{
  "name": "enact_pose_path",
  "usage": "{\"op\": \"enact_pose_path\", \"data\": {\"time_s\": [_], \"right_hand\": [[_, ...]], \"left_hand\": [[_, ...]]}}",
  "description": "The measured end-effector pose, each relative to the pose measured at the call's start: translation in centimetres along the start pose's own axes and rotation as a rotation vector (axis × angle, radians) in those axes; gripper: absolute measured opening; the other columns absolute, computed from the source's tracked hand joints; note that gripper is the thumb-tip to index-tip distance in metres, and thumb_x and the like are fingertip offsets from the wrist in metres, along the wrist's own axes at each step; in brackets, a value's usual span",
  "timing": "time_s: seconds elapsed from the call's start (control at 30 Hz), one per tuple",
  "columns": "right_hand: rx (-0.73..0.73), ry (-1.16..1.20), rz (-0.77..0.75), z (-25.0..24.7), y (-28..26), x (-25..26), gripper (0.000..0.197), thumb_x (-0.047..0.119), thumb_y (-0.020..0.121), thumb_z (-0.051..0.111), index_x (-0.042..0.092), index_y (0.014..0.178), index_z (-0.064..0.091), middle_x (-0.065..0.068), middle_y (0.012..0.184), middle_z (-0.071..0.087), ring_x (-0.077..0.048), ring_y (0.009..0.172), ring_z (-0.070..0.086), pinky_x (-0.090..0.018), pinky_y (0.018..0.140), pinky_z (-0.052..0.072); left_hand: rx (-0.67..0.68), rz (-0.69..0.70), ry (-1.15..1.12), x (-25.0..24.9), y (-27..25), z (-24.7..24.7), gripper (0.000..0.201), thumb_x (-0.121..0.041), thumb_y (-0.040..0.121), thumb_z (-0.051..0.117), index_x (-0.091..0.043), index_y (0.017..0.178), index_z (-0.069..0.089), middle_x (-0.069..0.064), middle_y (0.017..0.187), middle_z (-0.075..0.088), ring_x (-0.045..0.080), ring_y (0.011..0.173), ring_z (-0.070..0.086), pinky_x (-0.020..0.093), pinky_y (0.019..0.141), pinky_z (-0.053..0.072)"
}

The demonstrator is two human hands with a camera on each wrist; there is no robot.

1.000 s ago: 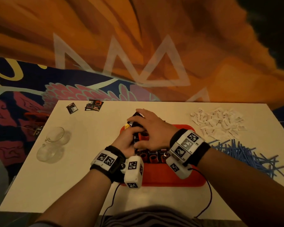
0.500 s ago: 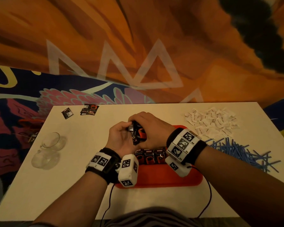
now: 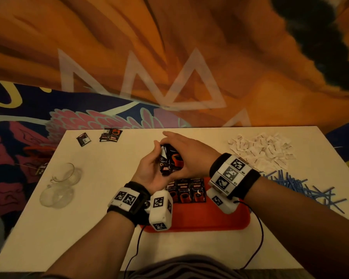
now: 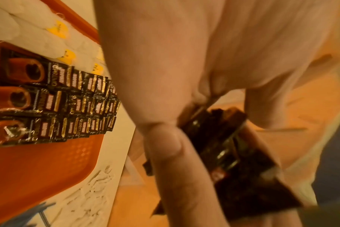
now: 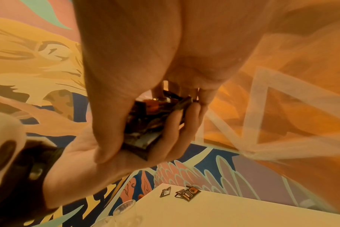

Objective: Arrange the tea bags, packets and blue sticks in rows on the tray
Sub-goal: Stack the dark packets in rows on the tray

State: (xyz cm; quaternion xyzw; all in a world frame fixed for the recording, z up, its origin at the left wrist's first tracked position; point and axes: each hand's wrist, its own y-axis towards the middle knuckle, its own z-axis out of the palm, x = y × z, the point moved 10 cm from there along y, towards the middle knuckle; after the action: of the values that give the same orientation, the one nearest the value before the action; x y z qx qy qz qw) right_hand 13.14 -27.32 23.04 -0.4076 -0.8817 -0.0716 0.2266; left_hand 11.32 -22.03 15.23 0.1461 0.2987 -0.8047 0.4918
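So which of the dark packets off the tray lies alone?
The small dark packet nearest the table's far-left corner; the others beside it overlap in a little heap.

The tray (image 3: 199,220) lies on the surface (image 3: 89,228), near its front edge. On the tray, rows of packets (image 3: 186,191) lie side by side, and behind them a row of tea bags (image 4: 29,32). Above the tray, the left hand (image 3: 151,174) and the right hand (image 3: 191,156) hold a stack of packets (image 3: 170,162) between them. Right of the tray lie the sticks (image 3: 302,188), and behind these a heap of paper sachets (image 3: 262,150). Left of the tray stand two glasses (image 3: 58,184). Far behind and left of the tray lie loose packets (image 3: 109,134).
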Motion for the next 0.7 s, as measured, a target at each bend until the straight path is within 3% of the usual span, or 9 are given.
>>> {"op": "enact_pose_path", "data": {"time_s": [0.07, 0.17, 0.33, 0.47, 0.57, 0.7], "right_hand": [[0.002, 0.022, 0.005, 0.2, 0.1, 0.1, 0.098, 0.045, 0.067, 0.085, 0.025, 0.145, 0.030, 0.003, 0.154, 0.034, -0.018, 0.134, 0.041, -0.039, 0.107, 0.041], [0.001, 0.087, -0.002, 0.3, 0.1, 0.1, 0.099, 0.040, 0.067, 0.086, 0.022, 0.146, 0.030, 0.000, 0.140, 0.046, -0.018, 0.127, 0.046, -0.035, 0.106, 0.041], [-0.015, 0.160, -0.045, 0.6, 0.5, -0.4, 0.098, 0.043, 0.064, 0.086, 0.025, 0.145, 0.032, 0.003, 0.136, 0.045, -0.013, 0.123, 0.046, -0.036, 0.104, 0.043], [-0.015, 0.170, -0.030, 1.3, 1.2, -0.8, 0.104, 0.051, 0.062, 0.085, 0.025, 0.146, 0.030, 0.003, 0.137, 0.043, -0.013, 0.125, 0.044, -0.039, 0.103, 0.044], [0.068, 0.135, -0.009, 2.2, 1.6, -1.2, 0.117, 0.056, 0.054, 0.088, 0.028, 0.148, 0.024, 0.006, 0.141, 0.038, -0.012, 0.128, 0.039, -0.038, 0.106, 0.042], [0.095, 0.131, -0.011, 2.4, 2.0, -1.1, 0.104, 0.050, 0.059, 0.087, 0.030, 0.145, 0.031, 0.007, 0.137, 0.043, -0.012, 0.124, 0.044, -0.037, 0.105, 0.043]], "left_hand": [[-0.039, -0.007, 0.093, 0.0, 0.6, 0.3, 0.069, -0.062, 0.087, 0.046, -0.009, 0.129, 0.059, 0.018, 0.123, 0.066, 0.030, 0.118, 0.063, 0.043, 0.102, 0.049], [-0.073, -0.009, 0.145, -0.1, 1.1, 0.5, 0.077, -0.069, 0.080, 0.041, -0.012, 0.128, 0.060, 0.016, 0.117, 0.070, 0.028, 0.115, 0.066, 0.039, 0.093, 0.052], [-0.017, -0.027, 0.023, 0.1, 0.7, 0.0, 0.064, -0.061, 0.089, 0.047, -0.007, 0.114, 0.071, 0.017, 0.114, 0.068, 0.028, 0.110, 0.067, 0.039, 0.090, 0.057], [-0.093, -0.084, 0.169, 0.5, 1.2, -0.5, 0.079, -0.067, 0.077, 0.048, -0.008, 0.129, 0.060, 0.019, 0.128, 0.064, 0.028, 0.119, 0.063, 0.039, 0.101, 0.050], [-0.114, -0.102, 0.150, 0.8, 1.4, -0.6, 0.085, -0.072, 0.072, 0.046, -0.011, 0.130, 0.060, 0.018, 0.129, 0.064, 0.029, 0.120, 0.062, 0.041, 0.100, 0.049], [-0.107, -0.085, 0.014, 0.7, 0.9, -1.7, 0.090, -0.076, 0.081, 0.046, -0.005, 0.136, 0.056, 0.019, 0.130, 0.061, 0.031, 0.119, 0.061, 0.041, 0.097, 0.052]]}}
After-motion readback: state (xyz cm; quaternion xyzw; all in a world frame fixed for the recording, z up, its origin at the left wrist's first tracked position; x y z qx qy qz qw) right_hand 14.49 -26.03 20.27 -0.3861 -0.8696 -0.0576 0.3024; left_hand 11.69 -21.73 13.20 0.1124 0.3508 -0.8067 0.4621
